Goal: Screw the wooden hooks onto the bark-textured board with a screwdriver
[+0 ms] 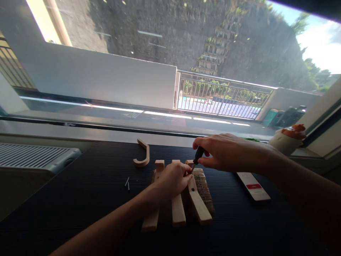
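My right hand (223, 152) is closed round the black handle of a screwdriver (197, 156), its tip pointing down at the rightmost of three pale wooden hooks (198, 202). The hooks lie side by side on a brown board (205, 186) on the dark table (80, 199). My left hand (172, 179) rests on the hooks with fingers curled, pinching at the spot where the screwdriver tip meets the wood; what it pinches is too small to see.
A loose J-shaped wooden hook (142, 154) lies further back. Two small screws (127, 183) lie to the left. A white card with a red label (253, 186) sits at right. A white radiator (34, 158) stands at left, a window behind.
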Motion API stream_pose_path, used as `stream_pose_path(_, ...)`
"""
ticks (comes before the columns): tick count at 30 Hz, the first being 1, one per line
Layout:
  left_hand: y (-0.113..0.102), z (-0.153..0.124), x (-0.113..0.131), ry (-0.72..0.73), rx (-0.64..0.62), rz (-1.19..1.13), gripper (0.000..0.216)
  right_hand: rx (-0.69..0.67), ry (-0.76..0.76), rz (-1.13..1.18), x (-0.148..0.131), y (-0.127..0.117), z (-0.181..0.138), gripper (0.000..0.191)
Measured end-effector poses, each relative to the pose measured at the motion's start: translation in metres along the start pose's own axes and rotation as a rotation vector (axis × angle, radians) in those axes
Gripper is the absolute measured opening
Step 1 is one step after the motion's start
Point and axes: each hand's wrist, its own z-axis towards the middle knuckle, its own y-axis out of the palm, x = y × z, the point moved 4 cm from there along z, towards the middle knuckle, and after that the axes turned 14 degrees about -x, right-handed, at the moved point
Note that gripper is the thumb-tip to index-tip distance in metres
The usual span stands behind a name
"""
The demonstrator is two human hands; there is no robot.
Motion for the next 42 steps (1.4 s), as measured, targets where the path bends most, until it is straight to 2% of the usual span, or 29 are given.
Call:
stream_pose_path(3,0.000,0.000,0.000,-0.002,-0.009,-0.013,0.020,0.018,-0.050,0.036,0.002,-0.002,-0.002,0.022)
stream_pose_path(5,0.001,0.000,0.000,0.007,-0.013,-0.014,0.020,0.015,-0.029,0.026,0.000,-0.003,0.001,0.021)
stream_pose_path(11,0.001,0.001,-0.001,0.017,-0.027,0.015,0.020,0.025,0.085,-0.039,-0.006,-0.001,0.009,0.038)
stream_pose_path(15,0.002,0.001,-0.002,0.016,-0.038,0.004,0.020,0.081,0.000,-0.003,-0.001,-0.001,0.004,0.030)
stream_pose_path(19,0.003,0.002,-0.004,-0.017,-0.025,-0.005,0.019,0.036,-0.068,0.029,0.001,0.005,0.002,0.021)
stream_pose_path(25,0.002,0.004,-0.003,-0.013,-0.014,0.012,0.021,0.062,0.052,-0.047,-0.004,0.008,0.006,0.026)
stream_pose_path(32,0.001,0.002,-0.001,-0.002,-0.003,0.005,0.020,0.049,-0.042,0.038,-0.003,0.005,-0.003,0.021)
stream_pose_path(34,0.001,0.002,0.000,-0.001,-0.007,0.013,0.020,0.034,-0.017,0.028,-0.004,0.006,-0.001,0.018)
stream_pose_path(39,0.002,0.002,0.000,0.004,-0.010,0.018,0.021,0.047,0.127,-0.028,-0.009,0.006,0.008,0.029)
stream_pose_path(42,0.002,0.002,0.000,0.014,-0.015,0.005,0.020,0.051,0.080,-0.041,-0.009,0.004,0.007,0.028)
